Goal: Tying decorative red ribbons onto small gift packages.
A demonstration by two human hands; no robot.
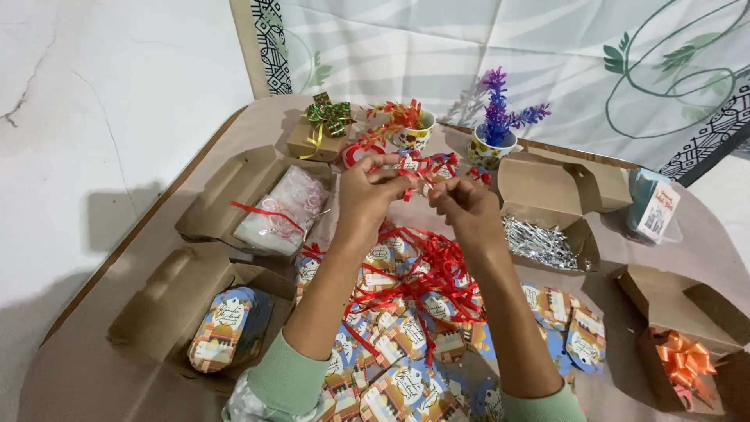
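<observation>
Both hands up over the middle of the table, level with each other. My left hand and right hand are each closed to a pinch on the same short red ribbon, stretched between them, probably so it stays taut and clear of the pile. What the fingertips do beyond pinching, I cannot tell.

Below, a loose tangle of ribbon lies on the spread printed tags, within easy reach.

Count: five open brown boxes, holding clear bags, a tag stack, silver strips, an orange bow, and one with nothing showing. One closed box with a green bow. Two cups. Tags: too many, overlapping.
</observation>
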